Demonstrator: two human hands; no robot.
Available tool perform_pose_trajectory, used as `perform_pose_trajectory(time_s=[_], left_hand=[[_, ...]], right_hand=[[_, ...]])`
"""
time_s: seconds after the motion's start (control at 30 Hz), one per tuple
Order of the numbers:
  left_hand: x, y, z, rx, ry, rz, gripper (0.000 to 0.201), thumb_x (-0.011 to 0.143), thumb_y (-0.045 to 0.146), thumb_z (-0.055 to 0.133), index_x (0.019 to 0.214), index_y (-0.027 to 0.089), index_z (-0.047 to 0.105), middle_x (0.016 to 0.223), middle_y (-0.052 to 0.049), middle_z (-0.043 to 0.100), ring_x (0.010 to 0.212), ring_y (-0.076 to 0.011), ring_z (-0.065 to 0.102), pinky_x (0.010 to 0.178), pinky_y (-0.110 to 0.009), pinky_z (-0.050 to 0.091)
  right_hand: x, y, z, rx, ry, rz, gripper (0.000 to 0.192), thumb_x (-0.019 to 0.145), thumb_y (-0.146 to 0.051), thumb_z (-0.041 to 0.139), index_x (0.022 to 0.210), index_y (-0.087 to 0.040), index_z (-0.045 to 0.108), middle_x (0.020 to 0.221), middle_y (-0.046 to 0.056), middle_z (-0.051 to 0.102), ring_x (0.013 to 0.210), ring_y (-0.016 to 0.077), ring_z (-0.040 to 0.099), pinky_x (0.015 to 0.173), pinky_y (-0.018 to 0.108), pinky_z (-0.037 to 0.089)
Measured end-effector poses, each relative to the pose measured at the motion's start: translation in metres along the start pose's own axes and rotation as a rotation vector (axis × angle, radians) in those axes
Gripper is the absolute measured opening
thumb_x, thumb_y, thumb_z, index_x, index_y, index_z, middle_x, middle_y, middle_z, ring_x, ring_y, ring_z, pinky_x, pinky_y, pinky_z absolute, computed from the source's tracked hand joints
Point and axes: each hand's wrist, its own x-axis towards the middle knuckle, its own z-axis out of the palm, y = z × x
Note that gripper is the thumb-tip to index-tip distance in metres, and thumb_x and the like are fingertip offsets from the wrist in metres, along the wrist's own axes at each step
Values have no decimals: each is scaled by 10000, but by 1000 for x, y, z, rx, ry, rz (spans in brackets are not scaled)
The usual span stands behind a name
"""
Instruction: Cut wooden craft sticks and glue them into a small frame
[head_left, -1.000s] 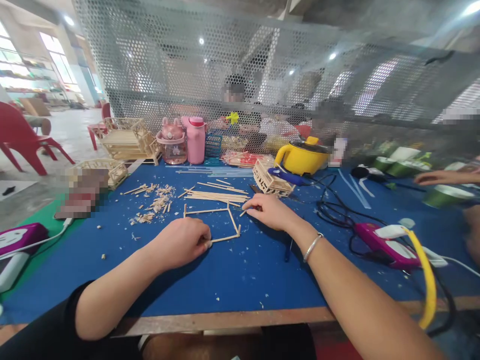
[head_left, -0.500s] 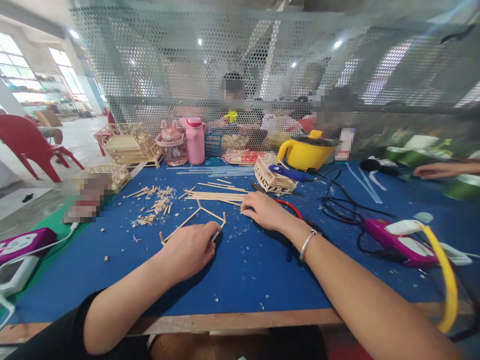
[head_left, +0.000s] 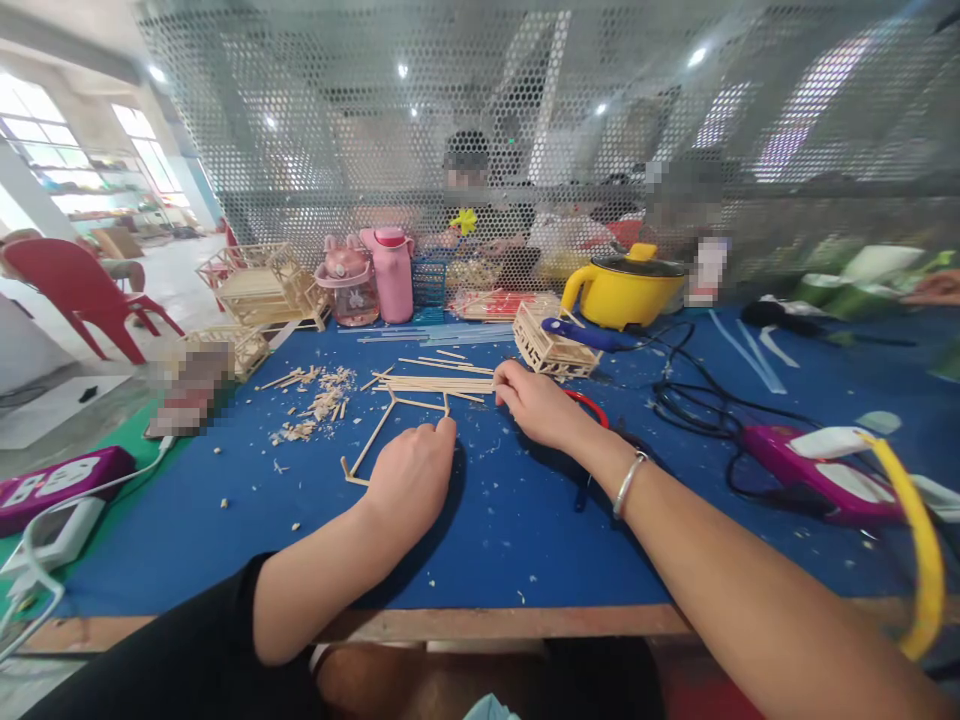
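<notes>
1. The left hand point(head_left: 411, 478) lay knuckles up on the blue desk point(head_left: 487, 530), its fingers curled over the near corner of a stick frame point(head_left: 384, 426); the frame ran away to the left of those fingers.
2. The right hand point(head_left: 536, 406) pinched the right end of the stick pile point(head_left: 439, 384).
3. The pile's long axis ran left from those fingers, just beyond the frame.
4. A red-handled tool point(head_left: 589, 405) lay partly hidden behind the right hand.

The desk point(head_left: 487, 540) is covered in deep blue, edged with brown wood. A pale tan stick frame point(head_left: 390, 425) is seen beside pale wooden sticks point(head_left: 439, 383). A yellow pot point(head_left: 626, 290) with a black lid, a pink bottle point(head_left: 391, 272), a red chair point(head_left: 82, 290) and grey perforated mesh point(head_left: 525, 120) are shown.
</notes>
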Motion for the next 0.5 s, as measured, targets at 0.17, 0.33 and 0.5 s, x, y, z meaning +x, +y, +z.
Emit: perform_pose_trajectory(time_s=[0.17, 0.33, 0.5], left_hand=[[9, 13, -12, -29, -9, -32, 183, 882, 173, 391, 985, 133, 537, 877, -149, 663, 832, -272, 657, 685, -357, 489], [4, -27, -54, -194, 236, -134, 320, 863, 446, 439, 1029, 242, 622, 816, -44, 704, 748, -220, 653, 666, -313, 462], [19, -106, -49, -318, 524, -315, 340, 816, 418, 474, 1034, 223, 646, 795, -10, 691, 624, -152, 598, 623, -260, 430]], right_hand=[[1, 1, 4, 73, 3, 25, 140, 878, -176, 369, 947, -203, 488, 708, -4, 627, 632, 131, 552, 611, 231, 373], [2, 6, 7, 105, -6, 28, 199, 879, -165, 356, 976, -204, 525, 773, 6, 655, 612, 117, 567, 606, 229, 394], [0, 8, 2, 157, -32, 82, 100, 851, -149, 407, 866, -206, 487, 777, 15, 683, 641, 127, 604, 625, 240, 422]])
